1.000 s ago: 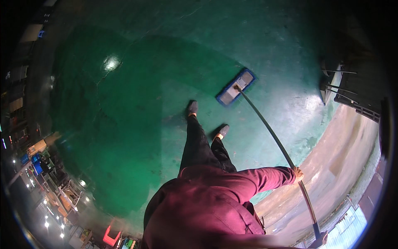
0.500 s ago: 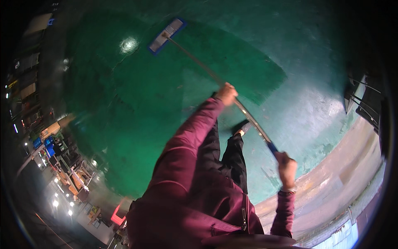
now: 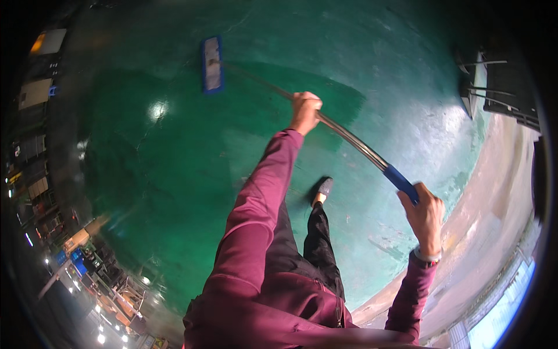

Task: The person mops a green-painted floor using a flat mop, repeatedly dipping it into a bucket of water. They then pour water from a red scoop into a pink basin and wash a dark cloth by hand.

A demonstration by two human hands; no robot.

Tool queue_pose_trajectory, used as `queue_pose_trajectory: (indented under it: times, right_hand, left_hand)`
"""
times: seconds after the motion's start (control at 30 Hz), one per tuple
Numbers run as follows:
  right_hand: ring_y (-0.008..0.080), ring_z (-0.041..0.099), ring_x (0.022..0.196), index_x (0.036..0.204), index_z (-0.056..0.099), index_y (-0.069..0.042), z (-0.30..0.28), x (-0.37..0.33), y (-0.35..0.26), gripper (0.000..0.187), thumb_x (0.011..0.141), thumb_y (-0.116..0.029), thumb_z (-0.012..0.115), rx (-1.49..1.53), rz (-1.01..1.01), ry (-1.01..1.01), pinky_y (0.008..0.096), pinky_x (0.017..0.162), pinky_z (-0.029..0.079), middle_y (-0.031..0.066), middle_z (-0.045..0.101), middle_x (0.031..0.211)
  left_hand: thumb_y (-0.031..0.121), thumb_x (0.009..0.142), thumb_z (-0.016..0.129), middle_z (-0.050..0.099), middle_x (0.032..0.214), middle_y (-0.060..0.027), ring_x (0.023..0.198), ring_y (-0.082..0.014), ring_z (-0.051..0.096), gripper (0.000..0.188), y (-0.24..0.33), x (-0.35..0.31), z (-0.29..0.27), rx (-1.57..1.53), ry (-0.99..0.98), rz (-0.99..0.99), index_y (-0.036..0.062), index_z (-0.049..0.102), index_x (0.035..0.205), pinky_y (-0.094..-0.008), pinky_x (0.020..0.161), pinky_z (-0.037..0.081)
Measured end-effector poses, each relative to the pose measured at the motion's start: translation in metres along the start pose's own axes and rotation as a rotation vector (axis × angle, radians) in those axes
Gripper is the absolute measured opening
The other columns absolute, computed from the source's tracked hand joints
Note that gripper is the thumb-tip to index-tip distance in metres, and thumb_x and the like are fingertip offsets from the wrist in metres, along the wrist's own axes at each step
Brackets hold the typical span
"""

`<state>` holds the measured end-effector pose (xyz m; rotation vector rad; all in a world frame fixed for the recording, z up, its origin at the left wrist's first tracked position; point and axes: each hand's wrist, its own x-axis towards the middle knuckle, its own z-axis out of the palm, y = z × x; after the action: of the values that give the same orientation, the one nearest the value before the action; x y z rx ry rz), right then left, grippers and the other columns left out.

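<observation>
A flat mop (image 3: pixel 353 139) with a metal pole stretches from my right side to the far left. Its blue-edged pad (image 3: pixel 213 65) lies flat on the green floor (image 3: pixel 174 192). My left hand (image 3: pixel 306 111) is closed round the middle of the pole. At the near end, the blue grip sits against my right hand (image 3: pixel 426 215), whose thumb and fingers curl round its end. Dark, wet-looking green floor spreads around and left of the pad, with paler floor to its right. My foot in a grey shoe (image 3: pixel 326 186) stands below the pole.
Along the left edge are workbenches and clutter, with blue bins (image 3: pixel 75 260) among them. A dark metal-framed object (image 3: pixel 494 87) stands at the far right. A pale, worn strip of ground (image 3: pixel 459 232) borders the green floor on the right.
The mop pad has moved left and slightly nearer, and it has turned more upright in the picture. My left hand has shifted left and away; my right hand has moved right and a little farther off.
</observation>
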<state>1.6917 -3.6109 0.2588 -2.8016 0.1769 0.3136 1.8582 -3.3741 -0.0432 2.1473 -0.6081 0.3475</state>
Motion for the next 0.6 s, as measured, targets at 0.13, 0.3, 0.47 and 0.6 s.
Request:
queue_pose_trajectory:
  times: [0.13, 0.3, 0.47, 0.6]
  right_hand:
    - [0.0249, 0.044, 0.045, 0.072, 0.055, -0.004, -0.057, -0.078, 0.073, 0.026, 0.085, -0.025, 0.062, -0.071, 0.282, 0.154, 0.0346, 0.046, 0.037, 0.0139, 0.048, 0.056]
    - [0.0199, 0.036, 0.041, 0.067, 0.057, -0.003, -0.139, -0.175, 0.121, 0.029, 0.087, -0.024, 0.06, -0.339, 0.54, 0.354, 0.0333, 0.043, 0.034, 0.0142, 0.041, 0.05]
    - [0.0183, 0.029, 0.039, 0.059, 0.048, 0.001, -0.2, -0.23, 0.14, 0.038, 0.089, -0.02, 0.058, -0.508, 0.507, 0.367, 0.0347, 0.041, 0.029, 0.0145, 0.032, 0.047]
    - [0.0119, 0.019, 0.049, 0.058, 0.04, 0.002, -0.224, -0.245, 0.151, 0.042, 0.091, -0.02, 0.054, -0.416, 0.586, 0.449, 0.0361, 0.044, 0.019, 0.0093, 0.019, 0.053]
  left_hand:
    - [0.003, 0.047, 0.072, 0.056, 0.071, -0.0054, 0.079, -0.0269, 0.053, 0.022, 0.128, 0.031, 0.098, -0.077, -0.091, -0.001, 0.0116, 0.055, 0.06, -0.0382, 0.068, 0.038]
    - [0.008, 0.05, 0.077, 0.056, 0.08, -0.009, 0.09, -0.0301, 0.052, 0.023, 0.297, 0.058, 0.175, -0.177, -0.359, -0.001, 0.0117, 0.061, 0.066, -0.0437, 0.068, 0.045]
    - [0.007, 0.066, 0.065, 0.058, 0.093, -0.0078, 0.103, -0.0269, 0.05, 0.012, 0.401, 0.071, 0.222, -0.277, -0.638, 0.019, 0.0127, 0.065, 0.076, -0.0477, 0.074, 0.048]
    - [0.014, 0.07, 0.065, 0.063, 0.097, -0.0063, 0.103, -0.0236, 0.053, 0.016, 0.443, 0.074, 0.254, -0.225, -0.883, 0.087, 0.0082, 0.066, 0.085, -0.0434, 0.076, 0.05]
